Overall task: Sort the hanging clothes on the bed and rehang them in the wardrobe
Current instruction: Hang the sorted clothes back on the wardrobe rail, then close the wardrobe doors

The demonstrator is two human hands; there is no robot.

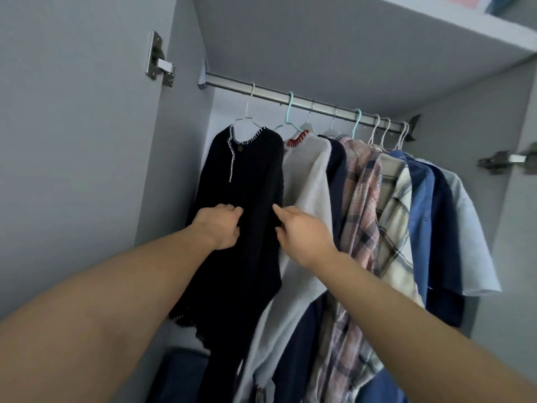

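Note:
A black knit sweater (247, 175) with white stitched trim hangs on a white hanger at the left end of the wardrobe rail (290, 97). My left hand (220, 225) pinches the sweater's front at mid-height with curled fingers. My right hand (302, 231) grips its right edge, the index finger stretched onto the fabric. To the right hang a light grey sweater (308, 181) with a red-trimmed collar, a navy garment, a pink plaid shirt (363, 181), a cream plaid shirt, a blue denim shirt and a pale blue shirt (470, 228).
The grey wardrobe door (72, 141) stands open on the left, with a metal hinge (159, 59). A shelf (436, 30) runs above the rail. Another hinge (505, 161) sits on the right wall. Something dark blue lies on the wardrobe floor (180, 373).

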